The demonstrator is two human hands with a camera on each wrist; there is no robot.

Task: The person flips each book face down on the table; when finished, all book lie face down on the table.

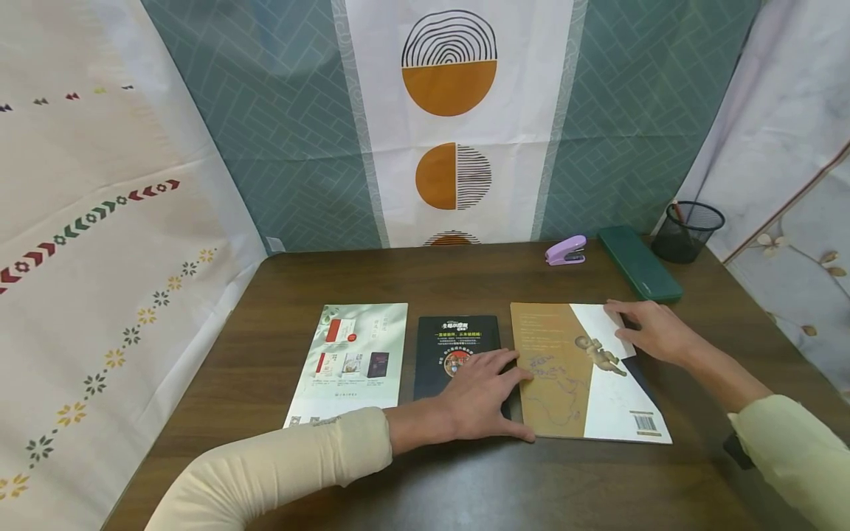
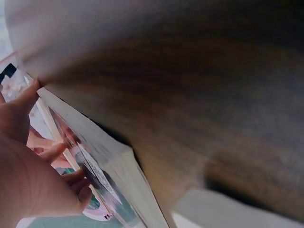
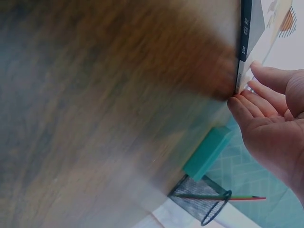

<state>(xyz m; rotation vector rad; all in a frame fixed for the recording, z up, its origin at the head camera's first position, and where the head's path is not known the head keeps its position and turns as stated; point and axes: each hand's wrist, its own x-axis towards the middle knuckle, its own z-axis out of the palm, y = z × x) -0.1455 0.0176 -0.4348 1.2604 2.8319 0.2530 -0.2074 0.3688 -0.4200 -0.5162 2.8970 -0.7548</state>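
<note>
A tan and white book (image 1: pixel 551 369) lies at the right with a cherub figure and a barcode on its face. My right hand (image 1: pixel 654 332) pinches its upper right corner, thumb on top; in the right wrist view the fingers (image 3: pixel 251 104) meet the book's edge. Spread over the right side of a black book (image 1: pixel 438 346), my left hand (image 1: pixel 481 394) reaches the tan book's left edge with its fingertips and thumb. A pale green book (image 1: pixel 361 354) lies farther left. Part of the black book is hidden under the left hand.
Along the back of the wooden table (image 1: pixel 319 273) are a purple stapler (image 1: pixel 566 251), a dark green case (image 1: pixel 639 263) and a black mesh pen holder (image 1: pixel 687 232) with pencils inside. Patterned cloth hangs behind the table and at both sides.
</note>
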